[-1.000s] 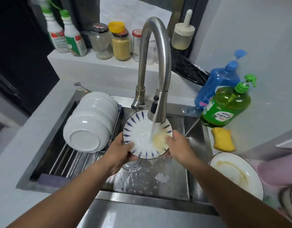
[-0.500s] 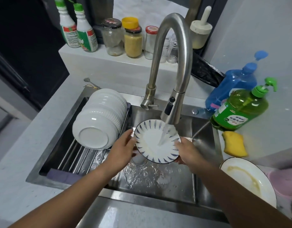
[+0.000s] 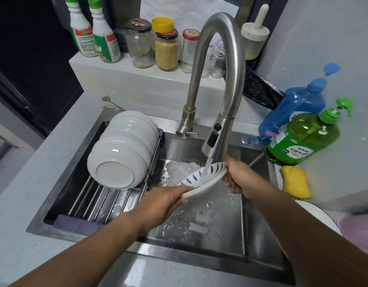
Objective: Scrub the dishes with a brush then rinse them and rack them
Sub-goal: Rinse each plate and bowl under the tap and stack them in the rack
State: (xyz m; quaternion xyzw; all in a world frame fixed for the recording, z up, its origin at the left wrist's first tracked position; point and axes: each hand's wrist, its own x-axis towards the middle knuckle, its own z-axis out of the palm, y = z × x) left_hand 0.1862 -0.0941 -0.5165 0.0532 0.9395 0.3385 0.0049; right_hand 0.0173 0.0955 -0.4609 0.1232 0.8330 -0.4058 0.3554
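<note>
A small white plate with blue dashes (image 3: 201,179) is tipped steeply under the running faucet (image 3: 218,139), its face turned away from me. My left hand (image 3: 164,200) grips its near lower rim. My right hand (image 3: 238,176) holds the far upper rim just below the spout. Water runs off the plate into the steel sink (image 3: 199,220). A stack of white ribbed bowls (image 3: 121,154) lies on its side on the roll-up rack (image 3: 96,201) over the sink's left part. No brush is in view.
A yellow sponge (image 3: 296,183), a green soap bottle (image 3: 303,137) and a blue bottle (image 3: 293,108) stand on the right counter. A dirty white plate (image 3: 315,212) and something pink (image 3: 359,230) sit at the right edge. Jars and bottles line the back ledge (image 3: 137,79).
The plate has tipped from facing me to nearly edge-on, face away. My left hand slid down to its near rim and my right hand rose to the spout. The view has shifted closer.
</note>
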